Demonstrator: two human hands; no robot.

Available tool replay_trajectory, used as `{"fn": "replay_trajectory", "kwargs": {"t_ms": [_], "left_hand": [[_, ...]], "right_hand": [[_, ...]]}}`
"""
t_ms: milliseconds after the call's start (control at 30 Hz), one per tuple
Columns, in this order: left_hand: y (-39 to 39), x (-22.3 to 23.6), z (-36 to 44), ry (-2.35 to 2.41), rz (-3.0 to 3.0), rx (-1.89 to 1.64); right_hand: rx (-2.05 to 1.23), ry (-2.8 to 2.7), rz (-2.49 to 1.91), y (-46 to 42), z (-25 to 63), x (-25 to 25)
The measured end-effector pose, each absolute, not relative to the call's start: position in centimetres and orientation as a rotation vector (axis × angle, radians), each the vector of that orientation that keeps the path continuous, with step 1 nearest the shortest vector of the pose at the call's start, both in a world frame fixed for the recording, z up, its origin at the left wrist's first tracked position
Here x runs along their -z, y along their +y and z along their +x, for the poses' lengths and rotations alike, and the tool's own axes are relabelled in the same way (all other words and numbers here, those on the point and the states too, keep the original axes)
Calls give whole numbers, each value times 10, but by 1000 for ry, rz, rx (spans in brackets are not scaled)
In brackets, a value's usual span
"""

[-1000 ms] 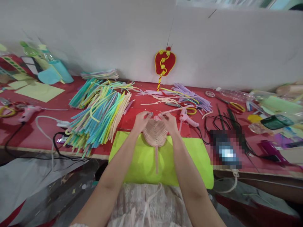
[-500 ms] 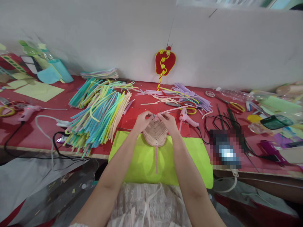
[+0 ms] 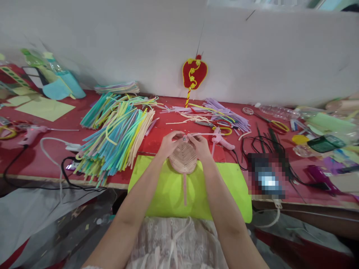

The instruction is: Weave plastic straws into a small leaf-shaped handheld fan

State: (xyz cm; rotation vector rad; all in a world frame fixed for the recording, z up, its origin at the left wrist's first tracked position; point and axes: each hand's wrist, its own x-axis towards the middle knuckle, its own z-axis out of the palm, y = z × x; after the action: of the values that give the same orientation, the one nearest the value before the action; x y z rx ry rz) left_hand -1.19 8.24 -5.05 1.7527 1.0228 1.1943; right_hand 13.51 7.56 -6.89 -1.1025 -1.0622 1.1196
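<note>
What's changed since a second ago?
The left hand has moved slightly right, closer to the right hand. The free end of the thin, pale pink strip has dropped to nearly level. The beige woven fan-shaped piece and pink pistol-shaped glue gun stayed put.

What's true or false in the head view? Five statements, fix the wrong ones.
1. The left hand and right hand are at the far end of the fan-shaped piece. True.
2. Its handle points toward the wall. False: it points toward the person.
3. A pink glue gun lies to the right of the right hand. True.
4. The sheet under the handle is blue. False: it is yellow-green.
5. A red ornament stands beyond the hands. True.
</note>
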Motion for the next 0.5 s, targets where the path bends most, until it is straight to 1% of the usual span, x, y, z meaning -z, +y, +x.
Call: {"fn": "replay_trajectory", "kwargs": {"t_ms": [300, 500], "left_hand": [[82, 48, -11, 1069, 1705, -1173], [84, 51, -11, 1087, 1695, -1225]], "right_hand": [[-1133, -983, -1045, 76, 131, 71], [-1163, -1115, -1106, 75, 132, 71]]}}
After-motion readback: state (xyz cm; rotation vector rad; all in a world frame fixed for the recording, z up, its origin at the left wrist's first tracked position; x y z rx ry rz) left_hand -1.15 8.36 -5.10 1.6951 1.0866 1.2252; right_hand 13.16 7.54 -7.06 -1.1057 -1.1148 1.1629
